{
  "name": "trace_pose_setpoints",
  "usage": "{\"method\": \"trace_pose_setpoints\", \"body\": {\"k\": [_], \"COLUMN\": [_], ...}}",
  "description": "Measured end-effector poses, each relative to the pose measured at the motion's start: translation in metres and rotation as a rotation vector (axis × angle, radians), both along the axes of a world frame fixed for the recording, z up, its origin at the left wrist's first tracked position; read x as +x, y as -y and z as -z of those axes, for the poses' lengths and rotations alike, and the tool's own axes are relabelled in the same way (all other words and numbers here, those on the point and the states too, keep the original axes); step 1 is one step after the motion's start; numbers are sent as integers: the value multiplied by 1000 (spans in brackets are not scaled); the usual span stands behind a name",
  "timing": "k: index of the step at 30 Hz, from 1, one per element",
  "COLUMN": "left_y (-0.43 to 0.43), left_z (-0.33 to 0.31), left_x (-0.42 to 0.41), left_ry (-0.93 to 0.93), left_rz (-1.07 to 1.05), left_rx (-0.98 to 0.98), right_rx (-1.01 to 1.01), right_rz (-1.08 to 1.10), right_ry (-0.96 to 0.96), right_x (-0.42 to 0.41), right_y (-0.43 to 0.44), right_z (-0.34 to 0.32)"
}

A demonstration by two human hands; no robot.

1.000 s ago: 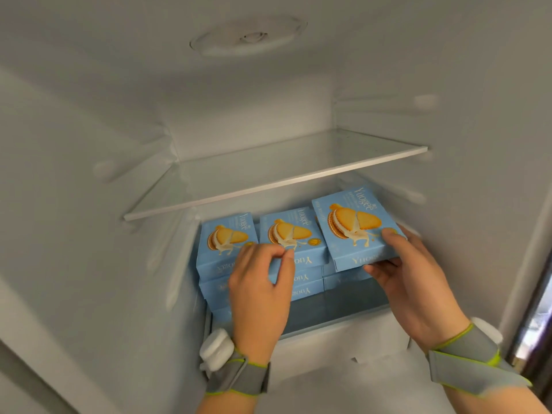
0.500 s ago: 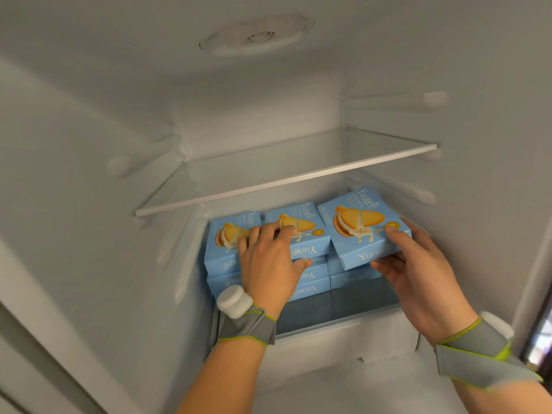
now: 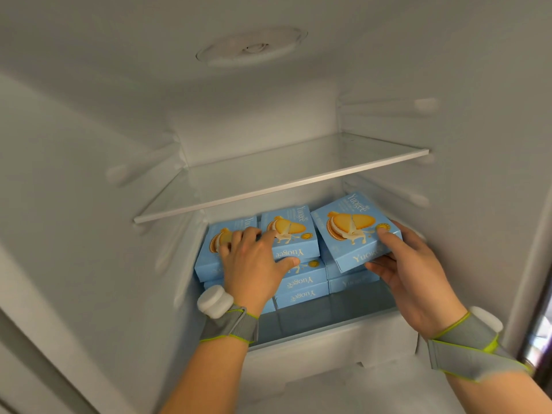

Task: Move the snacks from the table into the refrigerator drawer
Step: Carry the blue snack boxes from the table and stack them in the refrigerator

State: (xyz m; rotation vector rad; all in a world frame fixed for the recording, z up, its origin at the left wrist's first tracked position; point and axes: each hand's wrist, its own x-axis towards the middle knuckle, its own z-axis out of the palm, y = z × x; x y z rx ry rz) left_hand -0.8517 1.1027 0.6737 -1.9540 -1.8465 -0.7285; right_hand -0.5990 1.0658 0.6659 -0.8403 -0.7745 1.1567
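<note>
Several light-blue snack boxes printed with a cream biscuit are stacked in the open refrigerator drawer [image 3: 328,333]. My right hand [image 3: 409,273] grips the rightmost top snack box [image 3: 352,231], thumb on its lid and fingers under its front edge; the box is tilted, its near side raised. My left hand [image 3: 254,261] lies flat with spread fingers over the left top box [image 3: 209,258] and the middle top box [image 3: 294,234], its thumb against the middle box's front face. More boxes [image 3: 301,286] show beneath them.
A glass shelf [image 3: 283,186] spans the fridge just above the drawer, leaving a low gap over the stacks. White fridge walls close in on the left and right. The drawer's front strip [image 3: 334,312] in front of the stacks holds no boxes.
My left hand slid forward from the front faces of the boxes onto the tops of the left and middle boxes. My right hand pushed its tilted box a little deeper into the drawer.
</note>
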Motion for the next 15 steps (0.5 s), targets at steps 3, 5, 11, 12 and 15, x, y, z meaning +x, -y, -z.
{"method": "trace_pose_setpoints", "body": {"k": [3, 5, 11, 12, 15], "left_y": [3, 4, 3, 3, 1], "left_z": [4, 11, 16, 17, 20], "left_x": [-7, -7, -2, -2, -1], "left_ry": [14, -1, -5, -5, -7], "left_rz": [-20, -28, -43, -46, -49], "left_rx": [-3, 20, 61, 66, 96], "right_rx": [3, 16, 71, 71, 60], "right_rz": [9, 15, 172, 200, 299], "right_ry": [7, 17, 181, 228, 483], "right_x": [0, 0, -2, -3, -9], "right_y": [-2, -5, -31, -34, -35], "right_z": [0, 0, 8, 9, 12]}}
